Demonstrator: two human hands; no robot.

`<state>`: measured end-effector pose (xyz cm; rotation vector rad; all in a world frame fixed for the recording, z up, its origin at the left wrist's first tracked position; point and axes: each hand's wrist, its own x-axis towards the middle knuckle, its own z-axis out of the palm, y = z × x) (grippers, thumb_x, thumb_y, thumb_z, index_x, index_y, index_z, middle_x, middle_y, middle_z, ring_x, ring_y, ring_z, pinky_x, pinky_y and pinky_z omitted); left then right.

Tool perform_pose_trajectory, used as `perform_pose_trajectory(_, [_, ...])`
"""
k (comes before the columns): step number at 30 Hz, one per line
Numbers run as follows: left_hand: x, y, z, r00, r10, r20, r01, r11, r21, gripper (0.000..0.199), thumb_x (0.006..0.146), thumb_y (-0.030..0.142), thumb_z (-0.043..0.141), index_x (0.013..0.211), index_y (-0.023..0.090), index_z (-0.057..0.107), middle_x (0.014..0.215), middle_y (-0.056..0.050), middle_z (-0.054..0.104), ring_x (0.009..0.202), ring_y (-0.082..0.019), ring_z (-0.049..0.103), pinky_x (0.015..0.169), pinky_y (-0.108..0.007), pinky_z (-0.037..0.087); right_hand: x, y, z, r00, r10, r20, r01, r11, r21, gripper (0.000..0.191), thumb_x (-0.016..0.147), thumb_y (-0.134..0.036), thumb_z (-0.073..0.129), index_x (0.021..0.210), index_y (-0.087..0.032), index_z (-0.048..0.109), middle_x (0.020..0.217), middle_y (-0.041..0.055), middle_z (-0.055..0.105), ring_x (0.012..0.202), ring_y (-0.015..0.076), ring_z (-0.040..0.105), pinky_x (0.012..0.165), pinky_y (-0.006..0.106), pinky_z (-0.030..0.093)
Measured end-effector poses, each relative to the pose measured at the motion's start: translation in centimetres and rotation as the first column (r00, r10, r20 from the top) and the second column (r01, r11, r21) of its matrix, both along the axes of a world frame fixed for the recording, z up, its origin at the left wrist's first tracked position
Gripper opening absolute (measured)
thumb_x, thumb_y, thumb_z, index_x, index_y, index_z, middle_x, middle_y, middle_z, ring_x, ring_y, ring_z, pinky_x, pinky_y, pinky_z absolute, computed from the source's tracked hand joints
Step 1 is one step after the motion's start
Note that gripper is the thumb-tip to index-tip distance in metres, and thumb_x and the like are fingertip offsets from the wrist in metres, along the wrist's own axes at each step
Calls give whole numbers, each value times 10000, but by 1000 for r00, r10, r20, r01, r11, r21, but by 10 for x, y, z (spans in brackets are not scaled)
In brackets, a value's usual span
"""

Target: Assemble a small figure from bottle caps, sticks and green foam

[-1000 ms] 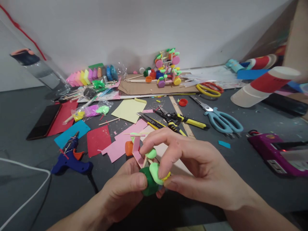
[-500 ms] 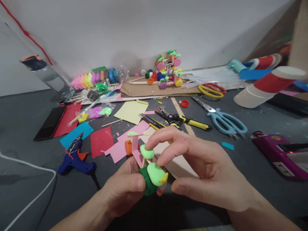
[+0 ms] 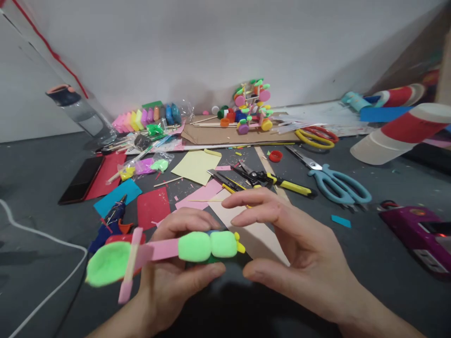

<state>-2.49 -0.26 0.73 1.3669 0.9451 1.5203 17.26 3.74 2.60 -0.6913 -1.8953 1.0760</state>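
Observation:
My left hand [image 3: 176, 272] grips a small handmade craft toy, its thumb and fingers closed around the lower side. Its top now faces me: a pink strip [image 3: 164, 249] runs along it, with two light green clay lumps [image 3: 207, 246] at the right end. Small yellow clay bits [image 3: 240, 242] sit at the tip. At the left end are a larger light green clay pad [image 3: 109, 264] and a wooden stick crossbar [image 3: 130, 267] with pink ends. Dark green shows underneath, mostly hidden. My right hand [image 3: 292, 258] hovers just right of the tip, fingers apart, holding nothing.
A blue glue gun [image 3: 109, 227] lies left, beside a white cable [image 3: 56, 286]. Cutters [image 3: 257, 176], blue-handled scissors [image 3: 334, 183] and coloured paper lie ahead. Another craft model [image 3: 253, 105] stands at the back. A purple device [image 3: 419, 234] and a white-and-red cup [image 3: 398, 136] are right.
My left hand has turned the toy so it lies lengthwise, with its top showing and the large green pad to the left. My right fingers have come away from it.

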Motion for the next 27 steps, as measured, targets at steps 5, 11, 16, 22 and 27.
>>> perform_pose_trajectory(5, [-7,-7,-3,929,114,-353,-55,983,173,403,756,117,783,1095,281,638,1036,-21,666,1031,-192,618,913,-308,513,-5,-5,1,998,-56,-33,51,991,-123,99,911,-277,652,1010,-281,648,1141,-6,652,1099,139,608,942,228,454])
perform_pose_trajectory(11, [-5,-6,-7,848,190,-495,-51,958,281,396,768,80,745,1104,261,635,1064,-24,668,981,-185,655,845,-278,534,-10,-4,9,989,-140,42,146,975,-167,75,878,-211,659,811,-230,630,991,-20,672,951,109,642,845,205,463])
perform_pose_trajectory(16, [-3,-8,-7,844,216,-490,-57,946,318,386,753,69,748,1088,232,646,1084,-19,665,973,-169,654,841,-252,523,-11,-4,8,980,-187,73,195,971,-139,120,879,-163,623,771,-217,621,955,-19,670,903,96,641,811,197,461])
perform_pose_trajectory(22, [-5,-9,-7,827,228,-514,-64,947,316,359,769,98,739,1081,251,648,1061,-40,691,916,-199,671,778,-295,553,-12,-6,9,977,-198,76,206,971,-120,148,882,-148,606,750,-213,617,929,-5,674,861,113,641,780,223,473])
perform_pose_trajectory(27, [-4,-7,-6,834,237,-499,-90,949,301,372,760,98,758,1072,266,644,1034,-18,697,936,-193,674,823,-301,542,-8,-4,8,980,-193,52,199,966,-165,120,912,-195,598,804,-220,646,922,-3,683,912,126,646,805,226,482])
